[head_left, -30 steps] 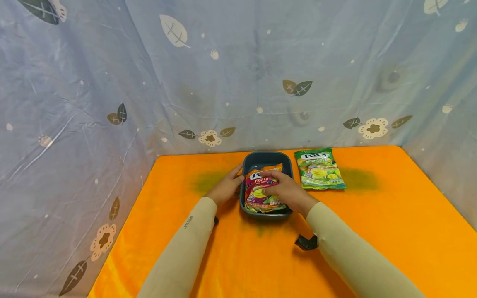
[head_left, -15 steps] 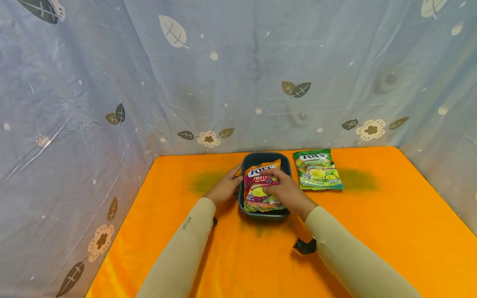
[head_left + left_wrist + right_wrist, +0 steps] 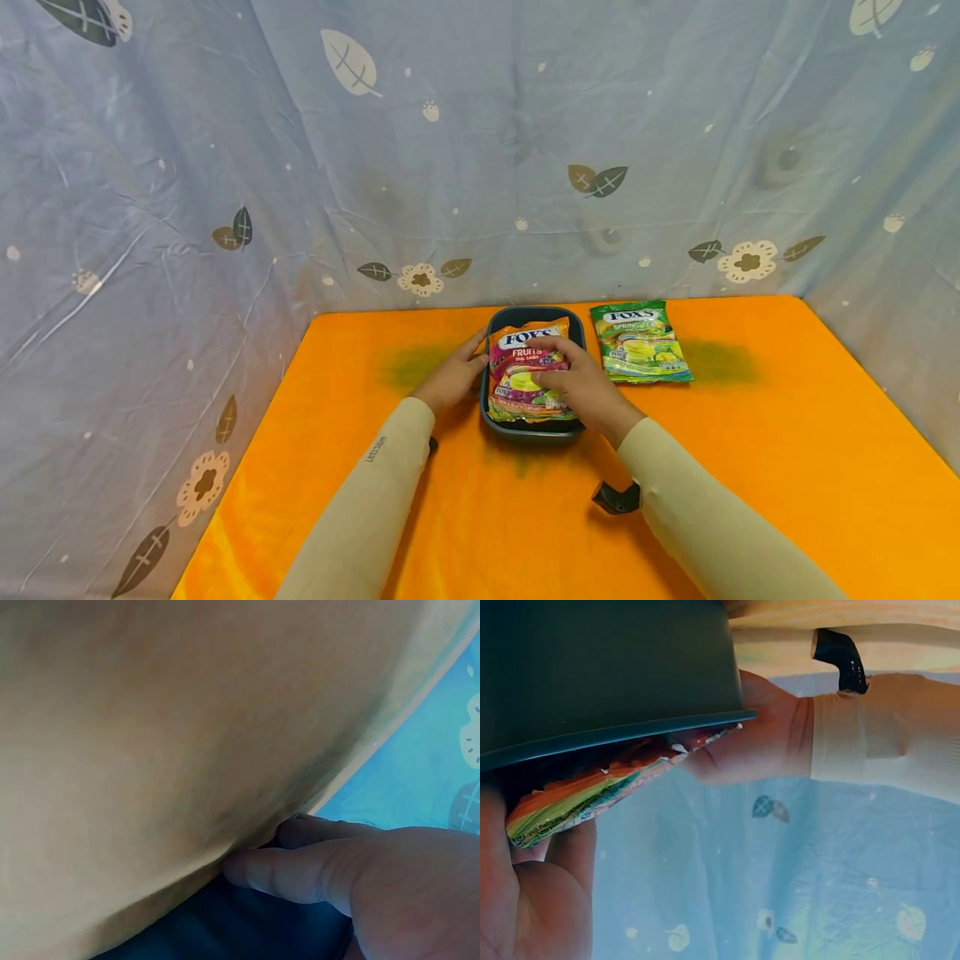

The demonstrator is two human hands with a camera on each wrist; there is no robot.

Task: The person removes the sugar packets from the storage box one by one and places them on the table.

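A purple and orange bag of fruit candy (image 3: 517, 362) sits label up in a dark blue-grey tub (image 3: 528, 437), its far end up near the rim. My right hand (image 3: 588, 387) pinches the bag at its right side, thumb and fingers spread over the front. Along the tub's left outer wall my left hand (image 3: 453, 375) rests with fairly straight fingers, the thumb touching near the rim. In the right wrist view the bag (image 3: 592, 791) juts past the tub's edge. Skin fills most of the left wrist view, hiding the contact there.
A green bag of spring tea candy (image 3: 641, 342) lies on the orange tablecloth (image 3: 495, 533), right of the tub. Behind the table hangs a pale patterned curtain (image 3: 480, 125), with another curtain side on the left. Black straps (image 3: 617, 498) show under the wrists.
The fruit candy bag has shifted up and away in the tub, showing more of its label. The right hand has moved slightly with it. The left hand and tub look nearly still.
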